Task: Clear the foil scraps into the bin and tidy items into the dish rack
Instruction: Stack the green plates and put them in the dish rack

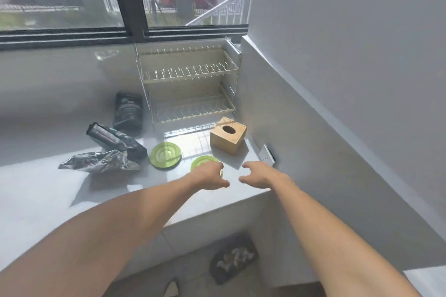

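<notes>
The white desk (43, 200) carries everything, and at its far side, under the window, stands the dish rack (188, 84). It is a wire rack with two tiers, both tiers without dishes. Left of the rack a dark pouch (128, 109) stands upright, and nearer to me a second dark pouch (115, 140) lies on its side. The crumpled foil scrap (99, 161) lies at the near left, silver and shiny, touching this second pouch. A wooden box (228, 135) with a round hole on top sits near the right wall, in front of the rack.

Two green plates are on the desk. The far green plate (165, 155) lies flat between the foil scrap and the box, with ring lines on it. The near green plate (204, 161) is partly hidden under my left hand (210, 175), which rests over its near edge with fingers curled; I cannot tell if it grips the plate. My right hand (259, 176) hovers just right of this plate, fingers apart, holding nothing.
</notes>
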